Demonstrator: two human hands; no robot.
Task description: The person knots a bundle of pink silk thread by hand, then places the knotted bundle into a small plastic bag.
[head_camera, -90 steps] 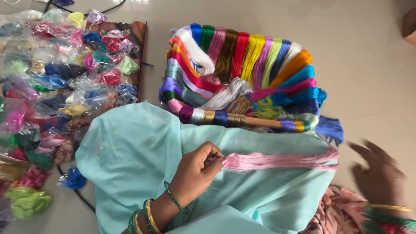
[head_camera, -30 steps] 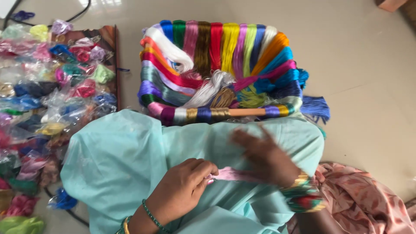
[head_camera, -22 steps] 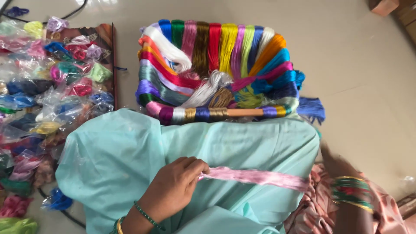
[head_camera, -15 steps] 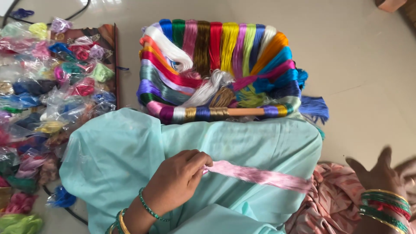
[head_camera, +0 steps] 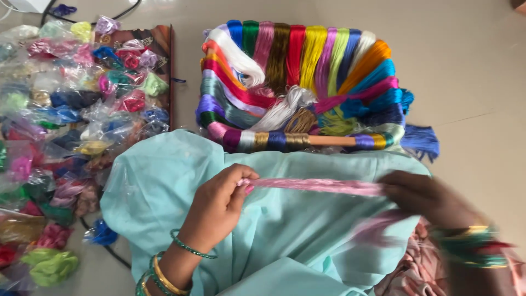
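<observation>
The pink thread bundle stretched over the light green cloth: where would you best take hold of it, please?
Probably at the bare middle of the pink thread bundle, pinching across it from above. It runs level and taut between the left hand and the blurred right hand, over the light green cloth, so both ends are taken.

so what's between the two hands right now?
Head view: a bundle of pink thread stretches taut from the left hand, pinching one end, to the blurred right hand. Pale teal cloth lies beneath.
</observation>
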